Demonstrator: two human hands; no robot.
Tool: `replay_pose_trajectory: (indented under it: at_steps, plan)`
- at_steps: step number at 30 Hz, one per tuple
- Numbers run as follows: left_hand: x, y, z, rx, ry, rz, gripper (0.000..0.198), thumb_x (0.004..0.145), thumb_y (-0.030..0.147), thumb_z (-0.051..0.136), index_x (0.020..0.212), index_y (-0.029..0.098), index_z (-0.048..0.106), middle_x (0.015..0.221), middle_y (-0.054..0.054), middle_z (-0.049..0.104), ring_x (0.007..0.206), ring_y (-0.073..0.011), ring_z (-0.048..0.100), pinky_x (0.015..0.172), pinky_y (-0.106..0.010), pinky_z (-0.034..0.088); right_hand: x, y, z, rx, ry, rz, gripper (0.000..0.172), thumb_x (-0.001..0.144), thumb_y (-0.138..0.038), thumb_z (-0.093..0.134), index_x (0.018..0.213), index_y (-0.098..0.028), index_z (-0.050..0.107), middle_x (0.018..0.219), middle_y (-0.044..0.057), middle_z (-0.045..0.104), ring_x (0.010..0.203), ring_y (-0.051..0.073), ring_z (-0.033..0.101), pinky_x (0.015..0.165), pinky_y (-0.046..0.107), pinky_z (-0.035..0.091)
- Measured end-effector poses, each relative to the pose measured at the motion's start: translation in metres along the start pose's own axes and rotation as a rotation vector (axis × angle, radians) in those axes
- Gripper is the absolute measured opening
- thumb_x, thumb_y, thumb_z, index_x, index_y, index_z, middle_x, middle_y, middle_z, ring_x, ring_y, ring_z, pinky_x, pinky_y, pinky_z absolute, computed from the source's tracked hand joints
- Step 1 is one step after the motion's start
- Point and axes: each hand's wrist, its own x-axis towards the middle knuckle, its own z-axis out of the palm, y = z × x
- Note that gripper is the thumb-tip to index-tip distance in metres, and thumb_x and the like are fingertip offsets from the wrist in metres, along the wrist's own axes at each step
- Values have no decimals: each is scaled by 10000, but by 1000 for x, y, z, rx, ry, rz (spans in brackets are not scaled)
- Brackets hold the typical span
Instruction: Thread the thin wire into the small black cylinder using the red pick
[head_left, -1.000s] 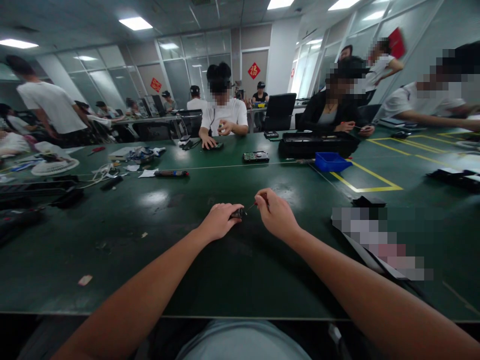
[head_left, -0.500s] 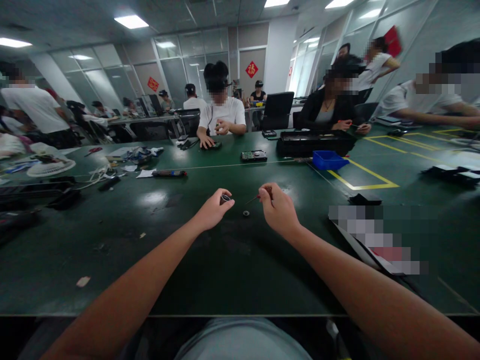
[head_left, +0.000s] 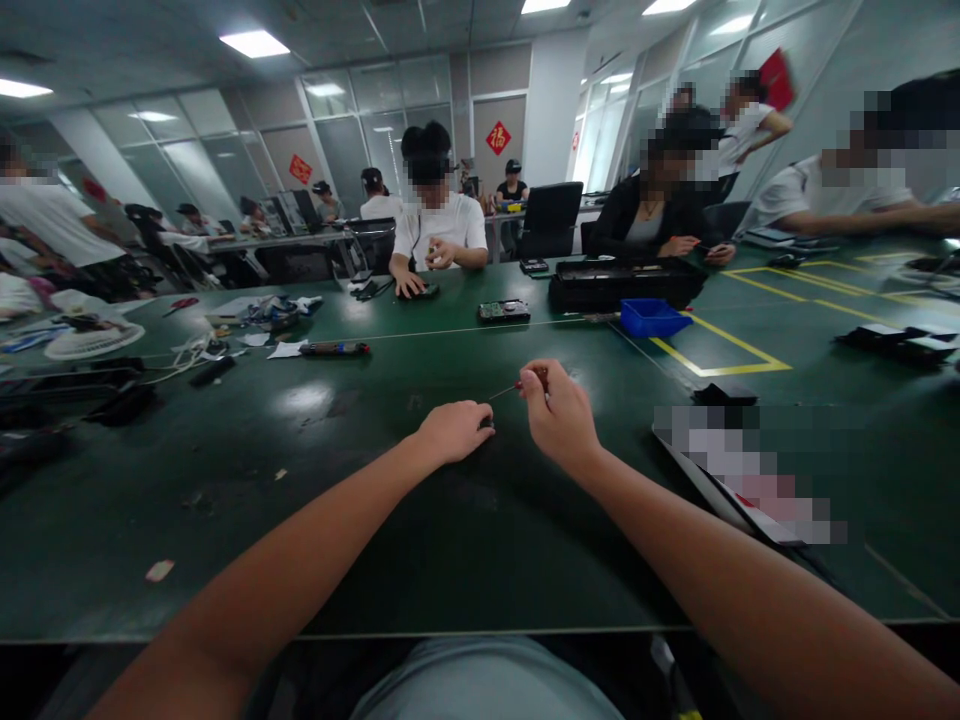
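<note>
My left hand [head_left: 454, 430] rests palm down on the green table [head_left: 480, 540], its fingers curled over a small dark part whose edge just shows at the fingertips. My right hand [head_left: 556, 410] is closed on a thin red-handled screwdriver [head_left: 504, 389]. The screwdriver's metal tip points left, toward the left hand's fingertips. The two hands are a few centimetres apart near the middle of the table.
A black flat tray [head_left: 720, 470] lies right of my right hand. Farther back are a blue bin [head_left: 651, 317], a long black case [head_left: 619, 284], a circuit board [head_left: 504, 311] and yellow tape lines [head_left: 716, 355]. Cables and tools clutter the left side. Several people sit opposite.
My left hand, which had lifted holding a small ring-shaped part, came down onto the table over the small piece that lay there. The right hand stayed put with the screwdriver.
</note>
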Motion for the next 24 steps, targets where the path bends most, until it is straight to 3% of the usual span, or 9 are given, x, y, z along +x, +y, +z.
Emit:
replay_pose_trajectory:
  at_steps: [4,7,13,17,20,24]
  plan:
    - [-4,-6,-2,-61,40,-21,247,914,374,560,1069,197,635,1001,-103,684,879,-272,651,765,-377,497,0,-1,0,-3,-5,13,205,996,-370,400,948,-230,541,786,57,675,723,222,646,671,339,433]
    - [-9,-23,-7,-206,112,-53,233,888,357,571,1050,202,633,956,-76,687,847,-237,640,740,-342,481,0,-2,-1,4,-14,15,202,994,-361,401,949,-224,542,792,59,674,723,218,642,673,339,433]
    - [-28,-70,-25,-764,285,-211,208,850,296,525,977,180,643,802,-24,602,618,-125,533,555,-245,388,0,0,0,16,-30,18,194,996,-348,403,959,-220,544,809,58,678,736,215,645,681,339,434]
    - [-54,-102,-43,-1155,426,-360,224,817,370,616,832,158,548,742,6,520,521,-81,453,447,-202,292,0,0,1,14,-30,32,191,993,-352,413,952,-224,549,807,56,680,739,216,647,691,342,436]
    - [-81,-132,-57,-1326,573,-463,200,801,311,652,853,150,546,741,11,518,518,-78,452,437,-198,314,0,1,2,27,-35,33,195,992,-352,414,958,-221,553,815,59,684,744,217,650,690,341,438]
    - [-123,-172,-78,-1424,785,-691,103,910,199,523,950,147,603,673,29,530,552,-80,473,497,-188,379,0,3,3,26,-37,28,203,994,-361,410,957,-224,555,809,58,681,744,219,650,680,338,437]
